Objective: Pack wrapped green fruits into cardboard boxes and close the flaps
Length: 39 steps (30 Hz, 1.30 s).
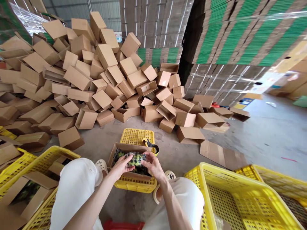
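My left hand [122, 166] and my right hand [153, 165] grip the two ends of a clear plastic bag of green and dark pieces [136, 158]; I cannot make out their kind. The bag is over an open cardboard box [111, 156], inside which more dark green bagged pieces show. Beneath the box is a yellow plastic crate [135, 185] with a grid surface. A tape dispenser [150, 145] with a black handle lies on the crate, just beyond the box's far right side.
A large heap of cardboard boxes [96, 86] rises ahead. Yellow crates stand at both sides; the right crate [227, 182] is close to my knee, and the left crate [69, 151] holds packed boxes [28, 191]. Stacked flattened cartons [223, 35] tower behind. Below me is something red [123, 225].
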Each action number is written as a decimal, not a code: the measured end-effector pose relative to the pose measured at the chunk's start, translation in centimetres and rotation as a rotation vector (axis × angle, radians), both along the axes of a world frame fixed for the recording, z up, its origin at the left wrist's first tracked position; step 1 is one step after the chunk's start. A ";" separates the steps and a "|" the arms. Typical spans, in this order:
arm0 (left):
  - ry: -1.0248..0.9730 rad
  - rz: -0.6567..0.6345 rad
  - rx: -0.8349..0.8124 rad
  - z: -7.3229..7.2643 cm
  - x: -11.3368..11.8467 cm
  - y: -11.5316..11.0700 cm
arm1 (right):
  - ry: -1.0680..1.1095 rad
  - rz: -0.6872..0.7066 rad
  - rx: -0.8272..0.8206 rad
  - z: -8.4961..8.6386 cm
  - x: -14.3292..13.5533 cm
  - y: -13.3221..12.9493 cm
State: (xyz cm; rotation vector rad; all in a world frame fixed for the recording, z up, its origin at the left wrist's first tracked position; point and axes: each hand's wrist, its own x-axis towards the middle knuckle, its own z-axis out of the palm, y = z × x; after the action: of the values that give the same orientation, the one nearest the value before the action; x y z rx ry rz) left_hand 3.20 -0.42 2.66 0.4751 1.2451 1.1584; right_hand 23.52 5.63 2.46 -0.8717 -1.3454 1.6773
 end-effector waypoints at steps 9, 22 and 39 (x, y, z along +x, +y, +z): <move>0.317 -0.109 0.385 -0.6 -1.6 0.1 | -0.046 0.076 0.123 0.1 0.6 0.0; 0.280 -0.137 0.135 -0.1 -0.8 0.1 | -0.466 -0.195 0.392 -0.8 1.4 0.3; 0.936 -0.994 0.256 -8.1 4.6 7.6 | -0.215 -0.552 -0.075 0.1 1.7 0.9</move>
State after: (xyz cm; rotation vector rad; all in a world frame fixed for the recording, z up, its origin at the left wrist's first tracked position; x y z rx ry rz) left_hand 7.78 7.17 -5.39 1.7292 1.3222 0.1800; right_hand 25.18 6.53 2.59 -1.3550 -1.0490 1.2324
